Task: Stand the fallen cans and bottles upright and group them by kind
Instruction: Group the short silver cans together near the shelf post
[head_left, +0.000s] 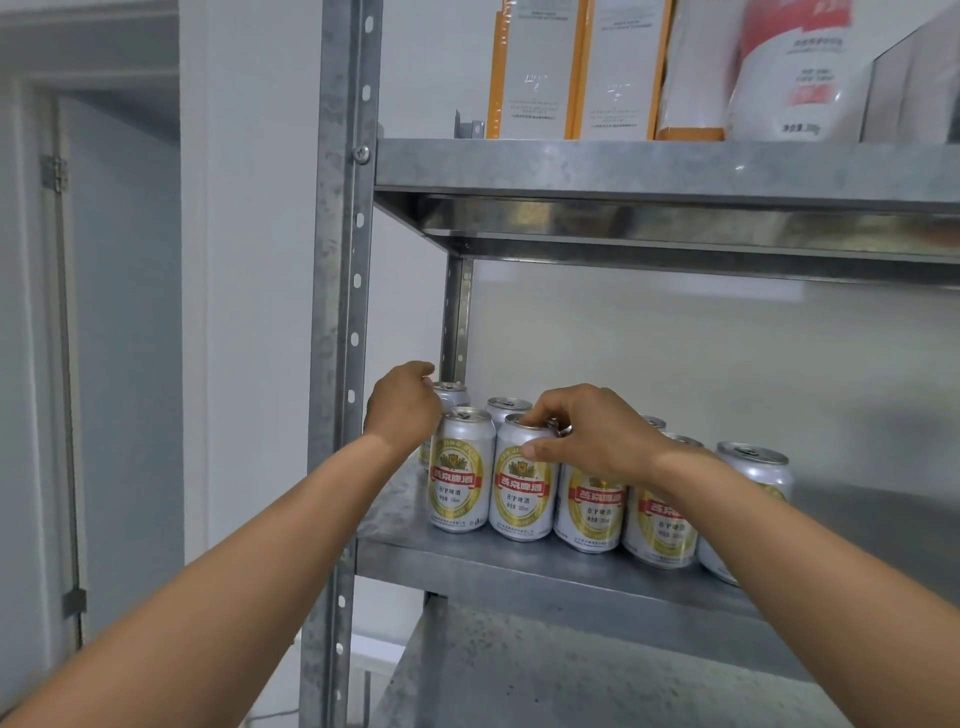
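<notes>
**Head view.** Both hands reach onto the middle shelf (519, 564) of a galvanised metal rack, where silver-and-gold beer cans (683, 441) stand upright in two rows.

**Right hand** (587, 431): the fingers curl over the top rim of the second front can (522, 493), and the thumb presses against its side just below the rim. The hand grasps this can from above. The can stands on the shelf, close against its neighbours.

**Left hand** (402, 402): the back of the hand faces the camera, and the fingers are bent and mostly hidden. The fingertips lie at the rim of the rear-left can (452, 393), but it cannot be told whether they close round it.

**Between the hands:** the front-left can (461, 470) stands just right of the left wrist, its flank close to that hand.

**Under the right palm and forearm:** the front row continues with a third can (589, 512) and a fourth can (660, 527). An end can (753, 462) stands on the far side of the right forearm. The top of another rear can (508, 405) shows just left of the right hand's fingers. All visible cans are of one kind.

**Above both hands:** the upper shelf (623, 169) carries orange-edged boxes (535, 67) and a white pouch (789, 67).

**Left of the left hand:** the rack's perforated upright (343, 312) rises, with a pale door (119, 312) beyond it.
</notes>
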